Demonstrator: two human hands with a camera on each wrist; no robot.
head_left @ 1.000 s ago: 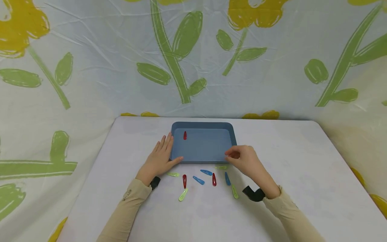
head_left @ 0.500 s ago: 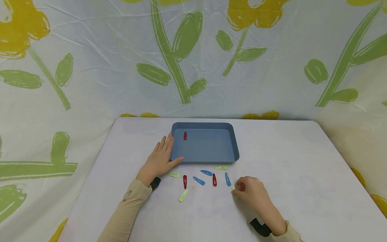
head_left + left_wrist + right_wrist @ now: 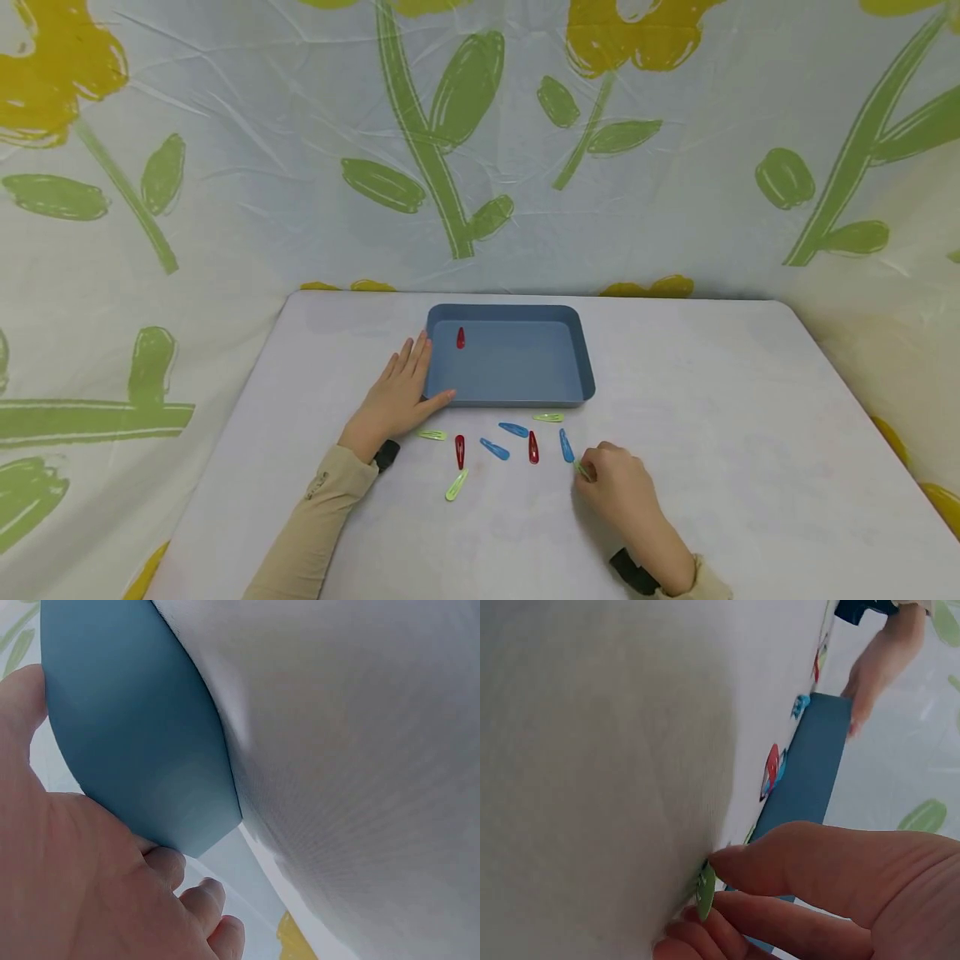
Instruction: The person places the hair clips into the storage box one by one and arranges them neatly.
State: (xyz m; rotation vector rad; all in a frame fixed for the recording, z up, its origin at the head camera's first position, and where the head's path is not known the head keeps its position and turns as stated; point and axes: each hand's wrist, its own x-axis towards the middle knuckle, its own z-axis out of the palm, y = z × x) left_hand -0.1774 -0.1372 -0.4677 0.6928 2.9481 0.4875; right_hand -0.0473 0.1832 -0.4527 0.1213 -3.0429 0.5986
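Note:
My right hand (image 3: 622, 487) pinches a light green snap hair clip (image 3: 706, 891) between thumb and fingers, low over the table at the right end of the loose clips. A blue clip (image 3: 566, 445) lies just beyond its fingertips. With fingers spread and straight, my left hand (image 3: 397, 396) rests against the left side of a blue-grey tray (image 3: 517, 358), the thumb over its near-left corner. In the left wrist view the tray's outer wall (image 3: 142, 727) runs along that hand. One red clip (image 3: 461, 337) lies inside the tray, towards the back left.
In front of the tray lie several loose clips: red ones (image 3: 533, 447) (image 3: 460, 452), blue ones (image 3: 494, 448) (image 3: 513, 429) and green ones (image 3: 548, 417) (image 3: 457, 485) (image 3: 431, 435). A floral cloth (image 3: 300, 167) hangs behind the white table (image 3: 720, 400).
My right hand has come from the tray's near-right corner down towards me to the rightmost green clip and now pinches it, its end turned. The left hand stays at the tray.

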